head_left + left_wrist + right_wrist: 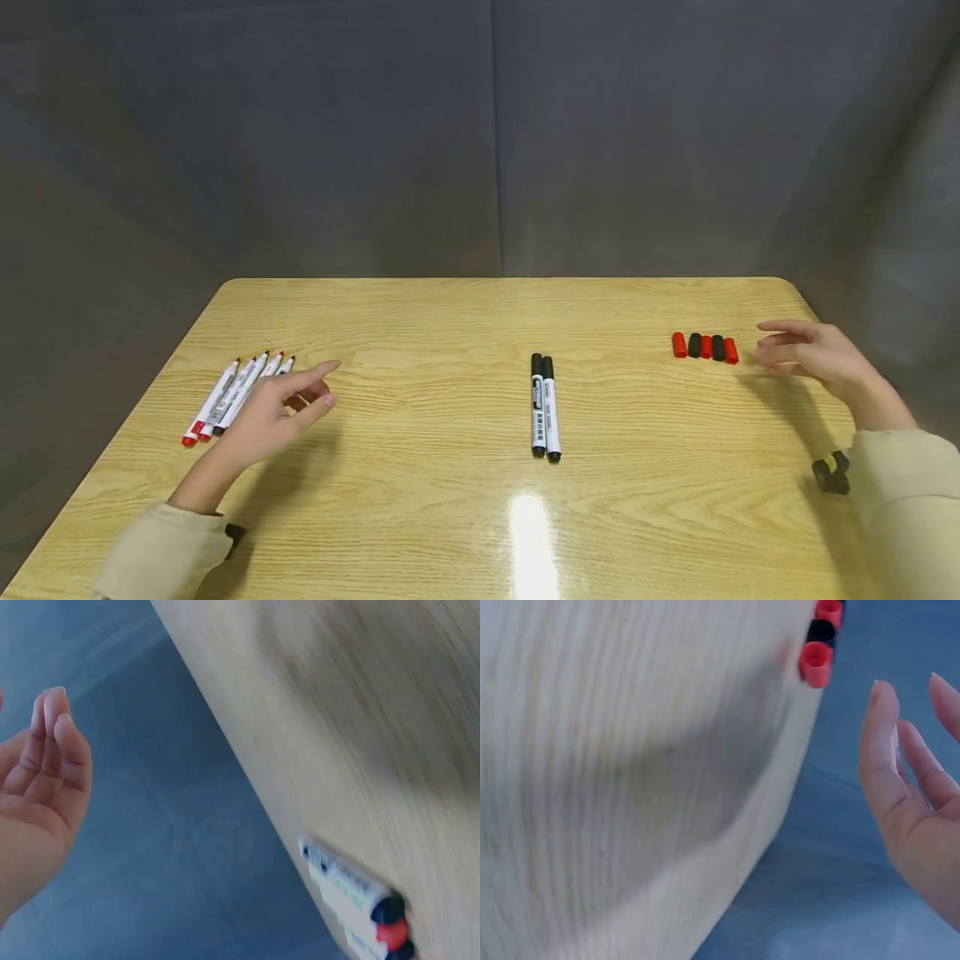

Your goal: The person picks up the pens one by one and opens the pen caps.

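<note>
My left hand (281, 408) hovers over the table's left side with its fingers loosely bent and nothing in them. Just beside it lies a group of uncapped white markers (238, 396) with red or black ends, partly hidden by the hand. On the right, my right hand (813, 354) holds nothing, its fingers pointing toward a row of red and black marker caps (706, 347). Two capped black markers (546, 408) lie side by side near the table's middle. In the right wrist view the hollow end of a red cap (816, 664) faces the camera.
The wooden table (420, 500) has rounded far corners. Behind it hangs a dark grey cloth (360, 142). Black wrist devices show below both sleeves, the right one (832, 472) with a yellow mark. A bright light reflection falls near the table's front.
</note>
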Demonstrator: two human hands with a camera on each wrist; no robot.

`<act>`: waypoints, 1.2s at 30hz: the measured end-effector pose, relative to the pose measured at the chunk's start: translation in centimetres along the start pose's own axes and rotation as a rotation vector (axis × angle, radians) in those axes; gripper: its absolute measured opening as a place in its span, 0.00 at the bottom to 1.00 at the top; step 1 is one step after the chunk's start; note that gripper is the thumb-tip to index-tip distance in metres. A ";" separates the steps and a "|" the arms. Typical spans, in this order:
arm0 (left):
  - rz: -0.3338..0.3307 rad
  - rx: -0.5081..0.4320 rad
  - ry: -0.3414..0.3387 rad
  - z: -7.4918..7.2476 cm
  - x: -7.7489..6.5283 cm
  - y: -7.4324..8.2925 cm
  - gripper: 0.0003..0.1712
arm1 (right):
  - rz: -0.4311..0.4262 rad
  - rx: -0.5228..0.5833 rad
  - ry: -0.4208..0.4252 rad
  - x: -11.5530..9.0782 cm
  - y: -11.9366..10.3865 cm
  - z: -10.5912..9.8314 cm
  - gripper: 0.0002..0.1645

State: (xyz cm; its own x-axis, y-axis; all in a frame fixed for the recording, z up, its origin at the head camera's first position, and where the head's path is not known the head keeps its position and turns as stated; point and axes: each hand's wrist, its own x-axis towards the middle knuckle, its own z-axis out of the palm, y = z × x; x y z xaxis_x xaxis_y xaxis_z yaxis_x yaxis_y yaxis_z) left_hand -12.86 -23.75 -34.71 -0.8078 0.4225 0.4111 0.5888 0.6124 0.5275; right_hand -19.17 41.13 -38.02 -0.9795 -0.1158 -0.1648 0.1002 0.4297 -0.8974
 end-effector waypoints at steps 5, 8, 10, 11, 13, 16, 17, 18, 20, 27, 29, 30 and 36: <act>-0.052 -0.053 -0.049 1.7 0.9 0.6 0.22 | -0.066 0.103 -0.020 -1.1 -0.9 0.2 0.22; -0.078 -0.090 -0.074 2.6 1.6 1.1 0.23 | -0.102 0.145 -0.036 -1.6 -1.5 0.4 0.26; -0.094 -0.121 -0.082 3.2 2.1 1.3 0.24 | -0.118 0.145 -0.034 -2.0 -2.0 0.6 0.25; -0.105 -0.136 -0.087 3.6 2.3 1.5 0.24 | -0.124 0.140 -0.031 -2.1 -2.3 0.7 0.24; -0.125 -0.159 -0.095 4.3 2.8 1.7 0.25 | -0.138 0.129 -0.022 -2.4 -2.7 0.9 0.21; -0.137 -0.163 -0.111 5.4 3.6 2.1 0.26 | -0.158 0.126 -0.014 -2.9 -3.4 1.3 0.19; -0.135 -0.160 -0.115 5.9 3.9 2.2 0.26 | -0.165 0.138 -0.012 -3.1 -3.6 1.5 0.19; -0.133 -0.154 -0.118 6.3 4.2 2.4 0.26 | -0.170 0.153 -0.012 -3.3 -3.8 1.6 0.19; -0.121 -0.141 -0.124 7.1 4.7 2.8 0.27 | -0.178 0.188 -0.014 -3.6 -4.3 2.0 0.19; -0.142 -0.163 -0.199 9.8 6.3 4.1 0.35 | -0.244 0.290 -0.027 -4.4 -6.0 3.5 0.19; -0.150 -0.179 -0.233 10.5 6.5 4.4 0.37 | -0.253 0.278 -0.009 -4.7 -6.4 4.0 0.20; -0.156 -0.187 -0.249 10.9 6.7 4.5 0.38 | -0.262 0.285 -0.009 -4.8 -6.6 4.3 0.20; -0.208 -0.222 -0.297 13.5 7.6 5.3 0.41 | -0.323 0.349 -0.034 -5.1 -7.6 5.7 0.21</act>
State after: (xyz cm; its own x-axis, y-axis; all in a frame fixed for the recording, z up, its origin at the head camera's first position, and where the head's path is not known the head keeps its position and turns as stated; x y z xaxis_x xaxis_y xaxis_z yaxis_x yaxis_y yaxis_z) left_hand -16.28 -8.20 -38.81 -0.8643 0.4990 0.0640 0.3780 0.5601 0.7372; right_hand -13.90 33.37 -32.73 -0.9645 -0.2254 0.1376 -0.1504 0.0409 -0.9878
